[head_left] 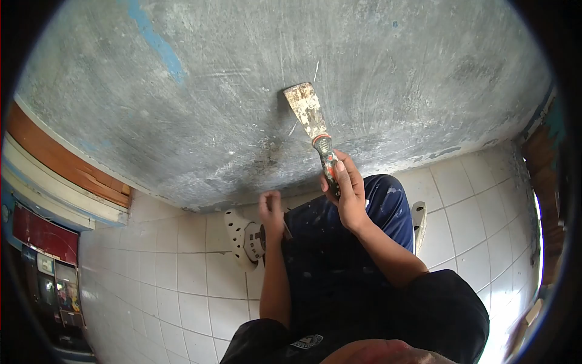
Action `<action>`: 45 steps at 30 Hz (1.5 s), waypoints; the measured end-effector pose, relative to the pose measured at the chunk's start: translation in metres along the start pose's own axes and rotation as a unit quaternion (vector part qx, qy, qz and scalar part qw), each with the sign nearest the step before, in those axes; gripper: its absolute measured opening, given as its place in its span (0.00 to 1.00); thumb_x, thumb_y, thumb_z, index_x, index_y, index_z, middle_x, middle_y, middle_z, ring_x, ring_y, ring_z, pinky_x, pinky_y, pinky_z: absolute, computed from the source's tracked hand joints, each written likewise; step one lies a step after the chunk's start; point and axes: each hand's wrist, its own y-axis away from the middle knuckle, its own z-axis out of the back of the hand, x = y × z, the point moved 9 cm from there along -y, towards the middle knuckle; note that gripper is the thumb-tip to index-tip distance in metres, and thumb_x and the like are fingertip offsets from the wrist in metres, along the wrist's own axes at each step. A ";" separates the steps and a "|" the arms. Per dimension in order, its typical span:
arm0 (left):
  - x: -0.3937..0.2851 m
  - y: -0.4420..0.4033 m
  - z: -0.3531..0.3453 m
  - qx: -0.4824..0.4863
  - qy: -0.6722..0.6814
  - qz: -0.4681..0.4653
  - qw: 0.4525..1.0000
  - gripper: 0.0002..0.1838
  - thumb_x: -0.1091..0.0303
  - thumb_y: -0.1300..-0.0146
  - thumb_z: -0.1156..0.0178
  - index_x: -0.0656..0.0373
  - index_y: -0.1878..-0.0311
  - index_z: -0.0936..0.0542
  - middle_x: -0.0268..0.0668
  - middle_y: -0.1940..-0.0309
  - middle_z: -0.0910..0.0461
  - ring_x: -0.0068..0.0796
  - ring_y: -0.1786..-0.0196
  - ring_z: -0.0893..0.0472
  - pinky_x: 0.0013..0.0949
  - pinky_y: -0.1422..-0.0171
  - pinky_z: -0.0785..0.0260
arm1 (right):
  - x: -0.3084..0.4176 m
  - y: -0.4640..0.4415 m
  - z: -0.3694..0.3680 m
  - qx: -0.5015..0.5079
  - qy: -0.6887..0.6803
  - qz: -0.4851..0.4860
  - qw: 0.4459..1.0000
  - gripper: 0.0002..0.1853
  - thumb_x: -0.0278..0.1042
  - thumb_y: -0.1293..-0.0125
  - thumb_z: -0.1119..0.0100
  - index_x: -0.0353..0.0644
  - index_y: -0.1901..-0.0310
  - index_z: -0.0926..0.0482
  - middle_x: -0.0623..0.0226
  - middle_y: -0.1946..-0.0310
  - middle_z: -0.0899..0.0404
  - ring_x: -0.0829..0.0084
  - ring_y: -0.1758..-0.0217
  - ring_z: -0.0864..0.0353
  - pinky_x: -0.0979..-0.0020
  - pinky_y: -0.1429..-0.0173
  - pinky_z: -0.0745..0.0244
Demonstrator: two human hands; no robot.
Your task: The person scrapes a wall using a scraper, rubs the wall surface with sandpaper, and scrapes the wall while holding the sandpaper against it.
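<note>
A scraper (307,110) with a wide, paint-spotted metal blade and a dark handle with orange marks points up toward the grey wall (212,121). My right hand (347,193) is wrapped round its handle. The blade's edge is at or near the wall surface; whether it touches cannot be told. Lower and to the left, my left hand (271,209) is raised near my knee, slightly blurred, with its fingers curled together. Anything inside those fingers is too small or hidden to name.
White floor tiles (188,273) lie below the wall. A blue paint streak (159,42) marks the wall at upper left. My legs in dark blue trousers (388,206) and a white clog (238,233) are near the wall's base. A wooden frame (66,151) stands left.
</note>
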 end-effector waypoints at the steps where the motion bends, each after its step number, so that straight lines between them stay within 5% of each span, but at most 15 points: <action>1: -0.014 0.006 -0.013 0.004 -0.005 -0.002 1.000 0.11 0.65 0.29 0.39 0.58 0.48 0.26 0.27 0.73 0.29 0.17 0.75 0.32 0.24 0.73 0.39 | 0.001 0.001 0.000 -0.011 0.005 0.010 1.000 0.20 0.40 0.19 0.58 0.42 0.32 0.34 0.71 0.70 0.26 0.86 0.72 0.32 0.84 0.72 0.41; 3: -0.116 0.036 -0.048 -0.007 -0.177 -0.257 0.950 0.25 0.68 0.34 0.34 0.60 0.37 0.30 0.32 0.63 0.22 0.20 0.70 0.28 0.24 0.72 0.39 | 0.001 0.004 0.000 -0.027 0.006 0.015 0.999 0.21 0.40 0.19 0.58 0.43 0.30 0.35 0.72 0.69 0.26 0.86 0.70 0.31 0.84 0.72 0.41; 5: -0.159 0.037 -0.074 0.037 -0.261 -0.344 0.901 0.40 0.74 0.41 0.31 0.59 0.27 0.39 0.39 0.48 0.20 0.17 0.75 0.30 0.23 0.68 0.39 | 0.009 0.004 -0.004 -0.017 -0.004 0.026 1.000 0.22 0.39 0.19 0.58 0.44 0.28 0.37 0.73 0.66 0.27 0.85 0.68 0.30 0.85 0.70 0.40; 8: -0.235 0.044 -0.110 0.003 -0.365 -0.556 0.747 0.41 0.75 0.44 0.31 0.58 0.27 0.36 0.46 0.39 0.22 0.22 0.72 0.25 0.29 0.61 0.35 | 0.013 0.005 -0.007 -0.024 -0.011 0.042 0.999 0.24 0.38 0.19 0.58 0.46 0.26 0.39 0.74 0.64 0.28 0.85 0.67 0.31 0.84 0.67 0.36; 11: -0.271 0.043 -0.136 0.007 -0.404 -0.630 0.664 0.33 0.74 0.43 0.33 0.57 0.31 0.27 0.45 0.34 0.25 0.23 0.68 0.22 0.32 0.56 0.36 | 0.014 0.003 -0.006 -0.038 -0.007 0.053 0.998 0.24 0.37 0.19 0.58 0.48 0.25 0.39 0.75 0.62 0.28 0.86 0.66 0.32 0.84 0.65 0.33; 13: -0.280 0.039 -0.154 0.023 -0.461 -0.647 0.607 0.28 0.77 0.40 0.38 0.48 0.35 0.21 0.36 0.29 0.28 0.18 0.75 0.24 0.29 0.56 0.39 | 0.014 0.002 -0.002 -0.049 0.006 0.052 0.997 0.24 0.37 0.19 0.57 0.49 0.25 0.39 0.75 0.61 0.28 0.87 0.66 0.33 0.84 0.63 0.31; 14: -0.278 0.032 -0.158 0.025 -0.477 -0.635 0.608 0.29 0.76 0.40 0.39 0.42 0.35 0.21 0.26 0.29 0.28 0.15 0.77 0.26 0.26 0.56 0.41 | 0.015 0.001 -0.002 -0.051 0.012 0.057 0.997 0.24 0.37 0.19 0.57 0.49 0.25 0.38 0.76 0.61 0.28 0.88 0.65 0.34 0.84 0.62 0.30; 20: -0.276 0.035 -0.164 0.011 -0.511 -0.623 0.592 0.19 0.72 0.36 0.38 0.42 0.43 0.14 0.22 0.37 0.20 0.12 0.75 0.26 0.26 0.58 0.44 | 0.011 0.002 0.005 -0.050 0.000 0.058 0.997 0.23 0.37 0.20 0.55 0.48 0.26 0.36 0.75 0.63 0.28 0.88 0.69 0.34 0.83 0.66 0.33; 23: -0.274 0.034 -0.163 -0.003 -0.487 -0.631 0.604 0.23 0.75 0.40 0.39 0.38 0.43 0.14 0.19 0.35 0.22 0.15 0.80 0.31 0.26 0.58 0.44 | 0.010 0.001 0.004 -0.047 -0.004 0.056 0.997 0.24 0.37 0.21 0.52 0.47 0.26 0.35 0.76 0.68 0.29 0.88 0.72 0.35 0.83 0.70 0.36; 30: -0.286 0.031 -0.164 -0.021 -0.494 -0.638 0.590 0.21 0.73 0.36 0.39 0.38 0.43 0.14 0.21 0.36 0.21 0.14 0.81 0.31 0.26 0.60 0.45 | 0.024 -0.010 -0.001 -0.046 0.012 0.067 0.997 0.27 0.33 0.25 0.43 0.45 0.27 0.34 0.79 0.74 0.31 0.88 0.75 0.36 0.82 0.72 0.39; 45: -0.273 0.031 -0.163 -0.022 -0.451 -0.616 0.645 0.19 0.73 0.37 0.38 0.39 0.45 0.13 0.19 0.37 0.20 0.13 0.78 0.27 0.25 0.58 0.41 | 0.020 -0.003 0.001 -0.076 0.015 0.039 0.996 0.24 0.33 0.24 0.46 0.44 0.28 0.32 0.78 0.75 0.32 0.88 0.75 0.36 0.82 0.71 0.39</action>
